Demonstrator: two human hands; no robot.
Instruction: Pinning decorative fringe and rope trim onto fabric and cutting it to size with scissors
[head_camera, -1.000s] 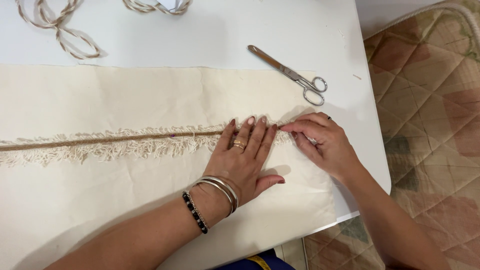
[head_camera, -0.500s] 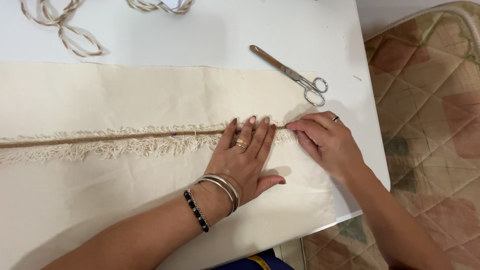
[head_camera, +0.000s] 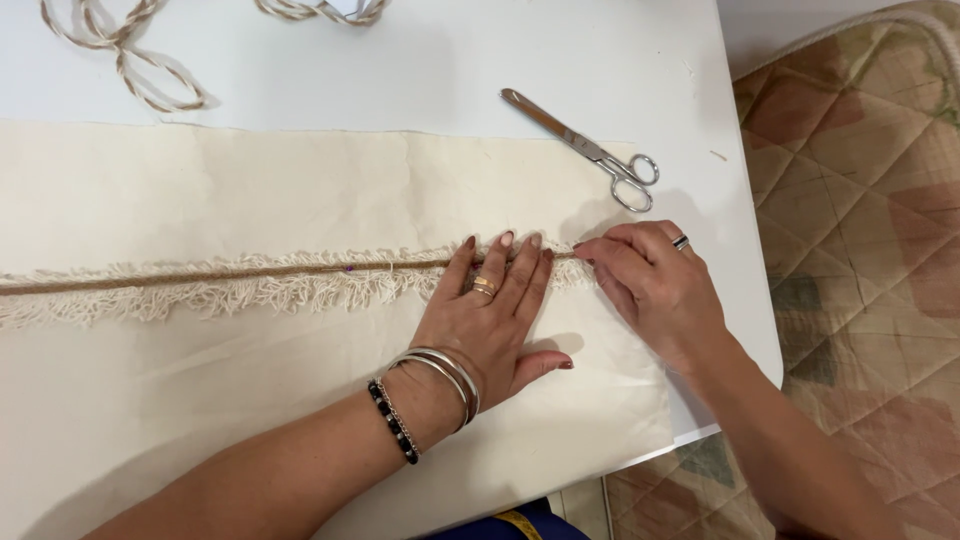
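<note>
White table (head_camera: 640, 60) w/ cream cloth (head_camera: 250, 190); fringe trim (head_camera: 220, 285) runs across its middle. Left hand (head_camera: 490, 320) flat, fingers spread, pressing trim. Right hand (head_camera: 655, 285) pinches trim end. Scissors (head_camera: 585, 148) nearby.

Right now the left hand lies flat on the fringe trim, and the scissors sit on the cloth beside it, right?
Not quite. The scissors lie on the white table, above the cloth, as the head view shows. The left hand does lie flat on the fringe trim.

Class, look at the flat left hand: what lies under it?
The left hand presses flat on the fringed trim and the cream fabric, which lies on the white table. The stretch of trim beneath the fingers is hidden.
</note>
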